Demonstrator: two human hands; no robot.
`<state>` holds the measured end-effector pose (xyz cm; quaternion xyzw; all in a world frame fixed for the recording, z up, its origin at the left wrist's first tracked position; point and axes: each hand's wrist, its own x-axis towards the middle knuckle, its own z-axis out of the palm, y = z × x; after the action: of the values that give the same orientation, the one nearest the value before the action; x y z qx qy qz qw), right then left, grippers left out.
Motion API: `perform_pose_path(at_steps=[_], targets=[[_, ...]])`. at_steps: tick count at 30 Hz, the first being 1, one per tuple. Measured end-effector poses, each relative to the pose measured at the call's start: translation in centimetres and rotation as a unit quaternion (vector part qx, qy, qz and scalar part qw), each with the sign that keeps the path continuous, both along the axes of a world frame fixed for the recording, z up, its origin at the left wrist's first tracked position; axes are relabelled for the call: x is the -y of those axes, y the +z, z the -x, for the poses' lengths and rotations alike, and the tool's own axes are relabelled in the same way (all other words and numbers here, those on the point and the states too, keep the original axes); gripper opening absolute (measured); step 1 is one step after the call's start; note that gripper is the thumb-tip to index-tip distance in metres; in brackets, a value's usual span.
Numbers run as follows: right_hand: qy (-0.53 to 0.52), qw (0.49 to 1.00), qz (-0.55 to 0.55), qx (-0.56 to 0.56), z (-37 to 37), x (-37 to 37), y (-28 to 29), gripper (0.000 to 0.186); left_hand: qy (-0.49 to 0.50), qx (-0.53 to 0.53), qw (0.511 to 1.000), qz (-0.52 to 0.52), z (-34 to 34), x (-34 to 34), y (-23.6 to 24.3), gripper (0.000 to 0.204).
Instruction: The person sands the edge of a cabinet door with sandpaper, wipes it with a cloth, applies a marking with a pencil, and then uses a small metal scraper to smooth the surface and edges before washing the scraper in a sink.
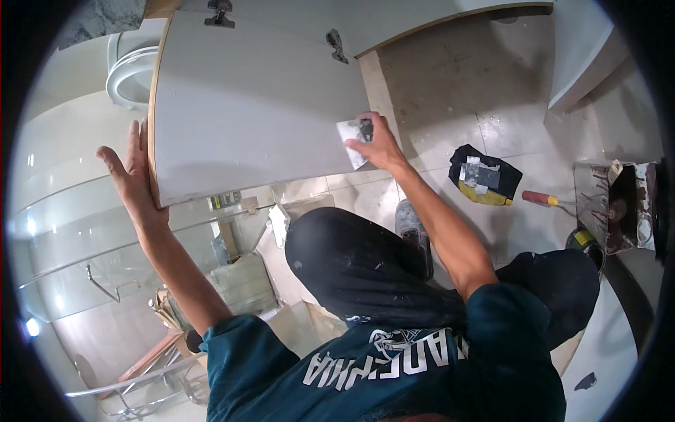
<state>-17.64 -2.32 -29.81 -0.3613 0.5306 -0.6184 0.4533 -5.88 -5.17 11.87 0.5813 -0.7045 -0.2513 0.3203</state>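
A pale grey cabinet door (253, 84) with two metal hinges spans the upper middle. My left hand (140, 176) rests against its wooden left edge with the fingers stretched out. My right hand (377, 150) grips a white pad (346, 142) with a dark patch, at the lower right part of the door's face. Right of it, on the tiled floor (443, 91), lies a black and yellow item (485, 172) with grey and white squares on top, beside a red and yellow handled tool (538, 198).
A white toilet (126, 81) stands behind the door's left edge. A stained metal container (615, 207) and a can (583, 240) are at the right. Glass panels (84, 260) and chrome rails (140, 378) line the left. My bent knees are below the door.
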Motion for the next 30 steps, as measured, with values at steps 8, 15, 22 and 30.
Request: perform_pose_path(at_steps=[8,15,22,30], targets=[[0.001,0.999,0.028,0.017,-0.3,0.1,-1.2,0.069,0.002,0.004,1.000,0.002,0.6,0.2,0.2,0.119],[0.007,1.000,0.017,0.016,0.1,-0.1,-2.2,0.069,-0.006,0.019,1.000,-0.006,0.1,0.5,0.1,0.120],[0.003,1.000,-0.014,-0.008,0.0,-0.2,-2.7,0.070,-0.016,0.000,1.000,-0.006,0.2,0.3,-0.1,0.120],[0.009,0.999,-0.015,0.040,-0.1,-0.2,-0.7,0.070,-0.013,-0.019,1.000,-0.006,-0.4,0.3,-0.1,0.122]])
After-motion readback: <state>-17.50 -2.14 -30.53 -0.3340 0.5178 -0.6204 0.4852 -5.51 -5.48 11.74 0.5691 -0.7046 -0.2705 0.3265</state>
